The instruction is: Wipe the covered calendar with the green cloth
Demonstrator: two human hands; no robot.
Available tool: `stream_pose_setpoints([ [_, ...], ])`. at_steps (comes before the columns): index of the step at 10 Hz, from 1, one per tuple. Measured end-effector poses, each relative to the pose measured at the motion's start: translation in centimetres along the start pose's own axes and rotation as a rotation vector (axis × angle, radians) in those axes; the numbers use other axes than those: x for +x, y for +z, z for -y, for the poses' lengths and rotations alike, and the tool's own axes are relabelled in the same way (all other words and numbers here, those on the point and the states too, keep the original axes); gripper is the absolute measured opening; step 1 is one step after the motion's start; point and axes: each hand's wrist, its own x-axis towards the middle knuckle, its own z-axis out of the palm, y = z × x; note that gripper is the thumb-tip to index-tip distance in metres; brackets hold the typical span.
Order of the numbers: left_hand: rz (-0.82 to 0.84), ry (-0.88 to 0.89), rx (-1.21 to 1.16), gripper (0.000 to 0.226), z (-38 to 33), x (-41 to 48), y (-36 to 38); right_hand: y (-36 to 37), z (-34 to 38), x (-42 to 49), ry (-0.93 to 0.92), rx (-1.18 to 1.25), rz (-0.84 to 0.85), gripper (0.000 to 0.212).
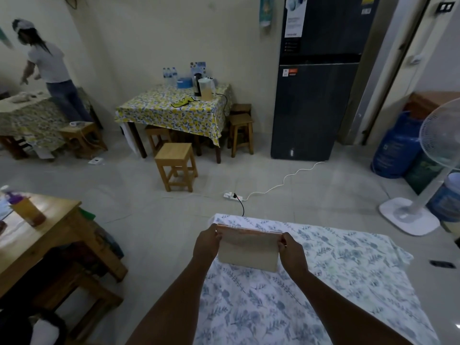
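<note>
A beige desk calendar (247,252) with a reddish top edge stands upright on the blue-flowered tablecloth (336,275). My left hand (207,242) grips its upper left corner and my right hand (290,247) grips its upper right corner. Its back faces me, so the front is hidden. No green cloth shows near my hands; a yellow-green cloth-like thing (183,102) lies on the far table.
A wooden table (49,235) with a cup stands to the left, and a stool (177,165) in mid-floor. A power strip (230,195) and cables lie beyond my table. Also here: fridge (316,95), white fan (423,195), blue gas cylinder (395,150). A person (49,68) works far left.
</note>
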Motion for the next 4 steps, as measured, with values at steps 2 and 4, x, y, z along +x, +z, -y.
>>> stream_pose_setpoints([
  [2, 0.038, -0.021, 0.120, 0.030, -0.8, -0.6, -0.3, -0.4, 0.8, -0.4, 0.015, -0.128, 0.033, 0.010],
  [4, -0.050, 0.088, 0.315, 0.059, -1.9, -1.8, -0.1, -3.1, 0.4, -1.1, -0.104, -0.267, 0.048, 0.040],
])
